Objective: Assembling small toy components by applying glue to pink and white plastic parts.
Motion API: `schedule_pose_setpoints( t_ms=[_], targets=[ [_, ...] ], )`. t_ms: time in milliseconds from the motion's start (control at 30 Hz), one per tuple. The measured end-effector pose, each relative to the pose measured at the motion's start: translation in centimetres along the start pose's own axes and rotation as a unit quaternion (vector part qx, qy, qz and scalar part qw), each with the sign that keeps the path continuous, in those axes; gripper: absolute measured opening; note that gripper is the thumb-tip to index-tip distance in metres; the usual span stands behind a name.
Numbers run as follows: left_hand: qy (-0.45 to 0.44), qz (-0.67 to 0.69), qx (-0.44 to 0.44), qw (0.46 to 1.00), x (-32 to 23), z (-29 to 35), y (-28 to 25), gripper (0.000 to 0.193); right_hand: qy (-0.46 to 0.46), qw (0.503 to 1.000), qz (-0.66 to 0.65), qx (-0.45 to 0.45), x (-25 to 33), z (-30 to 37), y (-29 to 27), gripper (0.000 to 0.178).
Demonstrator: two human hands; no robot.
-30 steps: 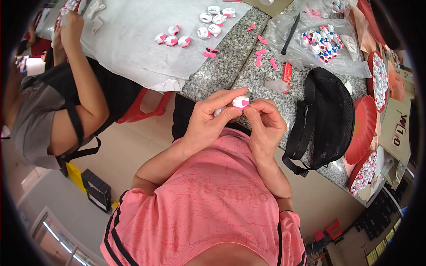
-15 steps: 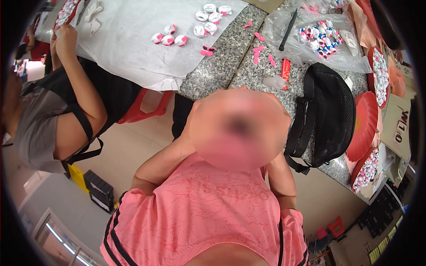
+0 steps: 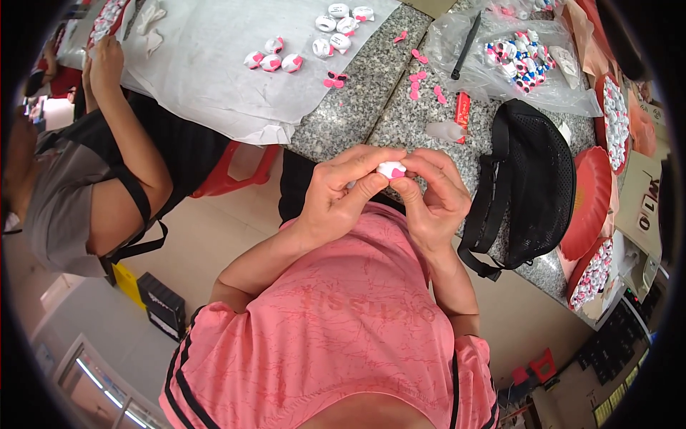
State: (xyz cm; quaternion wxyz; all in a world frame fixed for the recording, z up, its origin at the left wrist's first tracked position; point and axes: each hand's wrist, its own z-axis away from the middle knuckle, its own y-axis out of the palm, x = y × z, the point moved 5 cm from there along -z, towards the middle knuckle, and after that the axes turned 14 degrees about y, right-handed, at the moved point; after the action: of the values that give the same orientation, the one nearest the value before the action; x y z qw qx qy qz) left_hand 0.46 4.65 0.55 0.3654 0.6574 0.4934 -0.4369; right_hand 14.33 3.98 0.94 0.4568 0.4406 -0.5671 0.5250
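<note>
The bare left hand (image 3: 330,193) pinches a small, rounded white piece with a pink patch (image 3: 389,170) near the edge of the speckled grey stone counter (image 3: 330,125); it seems light, stiff and slick (plastic, perhaps), best taken by its ends; the bare right hand (image 3: 437,200) also closes its fingers on it.

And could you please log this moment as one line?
left hand: holding white-pink piece; right hand: holding same piece; pink bits: on stone tabletop
</note>
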Motion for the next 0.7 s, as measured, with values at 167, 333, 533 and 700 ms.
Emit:
schedule_pose_setpoints(
  t_ms=[167, 333, 533, 700],
  targets=[
    [-0.014, 0.008, 0.006, 1.0, 0.07, 0.13, 0.01, 0.027, -0.021, 1.0, -0.001, 0.007, 0.1, 0.01, -0.01, 0.023],
    [-0.033, 0.04, 0.021, 0.998, 0.14, 0.11, 0.01, 0.027, -0.002, 1.0, -0.016, 0.023, -0.1, 0.01, -0.27, 0.023],
    [-0.039, 0.04, 0.041, 0.998, 0.29, 0.13, -0.16, 0.028, -0.015, 0.999, -0.011, 0.029, -0.1, -0.03, -0.4, 0.022],
    [-0.037, 0.057, 0.056, 0.996, 0.44, 0.2, -0.24, 0.029, 0.007, 0.998, -0.031, 0.054, -0.34, -0.01, -0.57, 0.023]
  ],
)
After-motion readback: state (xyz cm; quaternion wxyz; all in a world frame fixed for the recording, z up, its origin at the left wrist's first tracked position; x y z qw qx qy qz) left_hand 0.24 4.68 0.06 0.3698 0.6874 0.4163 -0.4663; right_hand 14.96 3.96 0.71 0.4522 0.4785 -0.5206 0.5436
